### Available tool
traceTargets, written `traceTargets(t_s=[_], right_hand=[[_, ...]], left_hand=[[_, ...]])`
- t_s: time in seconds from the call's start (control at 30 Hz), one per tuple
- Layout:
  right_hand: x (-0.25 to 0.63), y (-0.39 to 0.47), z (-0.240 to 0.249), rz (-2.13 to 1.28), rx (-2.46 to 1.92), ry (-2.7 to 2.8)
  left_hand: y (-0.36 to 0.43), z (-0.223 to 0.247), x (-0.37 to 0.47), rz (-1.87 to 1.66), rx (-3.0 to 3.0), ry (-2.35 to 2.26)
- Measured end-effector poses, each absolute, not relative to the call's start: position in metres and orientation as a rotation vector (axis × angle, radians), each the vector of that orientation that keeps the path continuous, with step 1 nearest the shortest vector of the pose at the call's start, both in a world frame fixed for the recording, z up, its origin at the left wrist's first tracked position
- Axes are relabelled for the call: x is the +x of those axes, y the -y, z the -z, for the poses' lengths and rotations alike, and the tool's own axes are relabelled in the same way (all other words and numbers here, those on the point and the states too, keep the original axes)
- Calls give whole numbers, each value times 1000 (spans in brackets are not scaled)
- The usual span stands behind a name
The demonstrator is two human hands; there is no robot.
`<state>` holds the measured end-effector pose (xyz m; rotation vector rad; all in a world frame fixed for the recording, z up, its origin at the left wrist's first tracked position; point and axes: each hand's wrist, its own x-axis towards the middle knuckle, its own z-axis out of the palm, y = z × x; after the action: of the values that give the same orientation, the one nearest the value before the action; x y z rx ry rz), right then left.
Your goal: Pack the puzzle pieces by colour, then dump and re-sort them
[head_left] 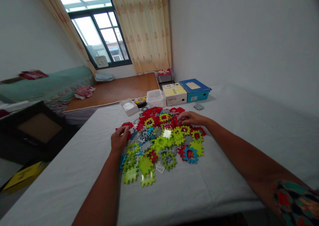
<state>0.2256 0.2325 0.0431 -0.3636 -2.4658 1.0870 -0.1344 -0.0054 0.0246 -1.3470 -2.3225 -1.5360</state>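
Note:
A heap of flat, notched plastic building pieces (159, 141) in lime green, red, blue, grey and white lies before me. My left hand (120, 139) is at the heap's left edge, its fingers curled together beside a red piece (128, 124). What those fingers hold, if anything, is hidden. My right hand (192, 118) reaches in from the right, with bent fingertips closed at a red piece (176, 121) in the upper right of the heap. Square lime green frames (148, 178) lie at the near edge, and a blue frame (190, 154) sits at the near right.
Behind the heap stand a small white box (129, 107), a round black-and-yellow tin (140, 102), a clear plastic tub (155, 98), a yellow box (175, 94) and a blue box (195, 90). One grey piece (198, 107) lies apart on the white tablecloth (92, 149).

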Motion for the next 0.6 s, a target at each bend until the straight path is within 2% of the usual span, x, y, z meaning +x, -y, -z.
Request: traceTargets(t_s=[0.6], right_hand=[[210, -228, -39, -1006, -671, 2111]], left_hand=[[7, -36, -123, 1483, -1414, 2331]])
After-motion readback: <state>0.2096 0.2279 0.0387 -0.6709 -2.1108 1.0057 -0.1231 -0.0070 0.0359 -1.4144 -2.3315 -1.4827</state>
